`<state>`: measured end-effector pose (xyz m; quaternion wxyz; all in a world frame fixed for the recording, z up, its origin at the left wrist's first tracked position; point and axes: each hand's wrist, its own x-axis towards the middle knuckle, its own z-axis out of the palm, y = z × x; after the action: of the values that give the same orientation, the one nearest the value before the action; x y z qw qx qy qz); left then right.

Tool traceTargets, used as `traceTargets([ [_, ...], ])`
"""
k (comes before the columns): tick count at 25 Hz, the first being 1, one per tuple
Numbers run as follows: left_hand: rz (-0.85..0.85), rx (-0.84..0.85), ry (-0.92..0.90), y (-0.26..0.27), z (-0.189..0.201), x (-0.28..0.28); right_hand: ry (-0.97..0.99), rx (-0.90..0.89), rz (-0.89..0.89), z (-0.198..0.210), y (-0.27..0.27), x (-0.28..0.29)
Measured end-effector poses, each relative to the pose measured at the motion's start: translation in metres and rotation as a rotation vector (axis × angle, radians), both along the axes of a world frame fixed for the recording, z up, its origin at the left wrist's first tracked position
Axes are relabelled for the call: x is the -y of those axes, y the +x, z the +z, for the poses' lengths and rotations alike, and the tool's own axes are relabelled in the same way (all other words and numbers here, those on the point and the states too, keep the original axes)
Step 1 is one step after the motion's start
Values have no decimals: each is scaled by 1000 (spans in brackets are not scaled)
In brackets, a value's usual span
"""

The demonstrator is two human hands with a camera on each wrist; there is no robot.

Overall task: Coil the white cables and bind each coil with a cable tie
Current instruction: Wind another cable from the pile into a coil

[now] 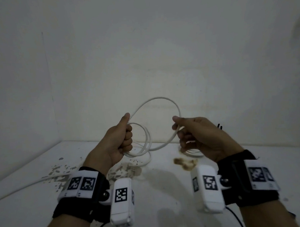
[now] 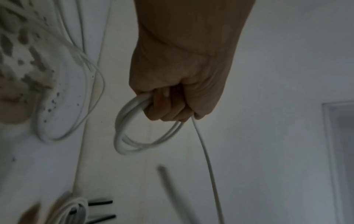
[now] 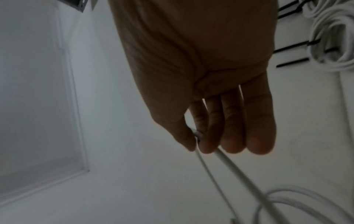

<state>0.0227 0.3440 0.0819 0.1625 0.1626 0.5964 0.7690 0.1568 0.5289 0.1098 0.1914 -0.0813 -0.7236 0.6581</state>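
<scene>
While the left hand [image 1: 119, 141] is fisted around several finished turns of thin, round white cable [image 1: 160, 102], the right hand [image 1: 197, 135] pinches a single run of the same cable between thumb and forefinger, its other fingers lying nearly straight alongside. Between the two grips the free length rises in one open arch above both hands, its span running left to right across the body and both hands held clear of the white, stained tabletop [image 1: 158, 191]. The gathered loops [image 2: 132, 136] hang below the fist and toward the right hand, so the arch would likely have to be carried leftward and laid into that fist to add a turn; the right hand is the nearer to the unwound remainder, which trails down to the tabletop. An already bundled white coil [image 3: 331, 45] lies on the surface on the right-hand side, among thin black cable ties [image 3: 293, 62], one of which appears to cross it.
</scene>
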Motion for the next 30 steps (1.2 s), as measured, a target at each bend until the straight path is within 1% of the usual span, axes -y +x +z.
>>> traceTargets([
  [2, 69, -52, -98, -2, -6, 1, -51, -87, 67, 12, 9, 5],
  [3, 70, -58, -122, -2, -8, 0, -60, -113, 93, 15, 11, 8],
  [5, 31, -44, -109, 1, -9, -3, -30, -139, 108, 13, 10, 13],
  [6, 13, -38, -93, 4, -8, -6, 30, -144, 75, 9, 7, 15],
  [8, -30, -19, -33, 9, -4, -10, 226, -152, -42, -1, -4, 25],
  [11, -197, 110, 170, 16, 3, -18, 556, -184, -194, -22, -24, 41],
  [12, -261, 152, 229, 19, 6, -19, 627, -223, -282, -28, -29, 44],
  [14, -361, 186, 283, 26, 10, -20, 670, -347, -439, -36, -36, 44],
  [15, -396, 181, 286, 29, 12, -20, 638, -383, -467, -39, -37, 42],
  [16, -422, 169, 281, 32, 13, -19, 566, -385, -447, -39, -36, 41],
  [17, -446, 152, 271, 35, 14, -19, 455, -361, -382, -39, -35, 39],
  [19, -485, 126, 251, 41, 16, -19, 182, -311, -138, -36, -32, 36],
  [20, -490, 122, 250, 42, 16, -19, 71, -301, -13, -35, -30, 35],
  [21, -488, 121, 257, 41, 16, -18, -12, -307, 75, -34, -29, 35],
  [24, -486, 136, 276, 37, 16, -18, -203, -369, 210, -34, -29, 33],
  [25, -492, 148, 284, 36, 16, -18, -227, -377, 232, -33, -30, 32],
  [28, -502, 163, 310, 34, 13, -16, -179, -410, 226, -31, -29, 33],
  [29, -504, 161, 310, 34, 13, -17, -149, -418, 218, -30, -28, 33],
  [30, -500, 161, 309, 35, 13, -17, -70, -412, 183, -28, -25, 34],
])
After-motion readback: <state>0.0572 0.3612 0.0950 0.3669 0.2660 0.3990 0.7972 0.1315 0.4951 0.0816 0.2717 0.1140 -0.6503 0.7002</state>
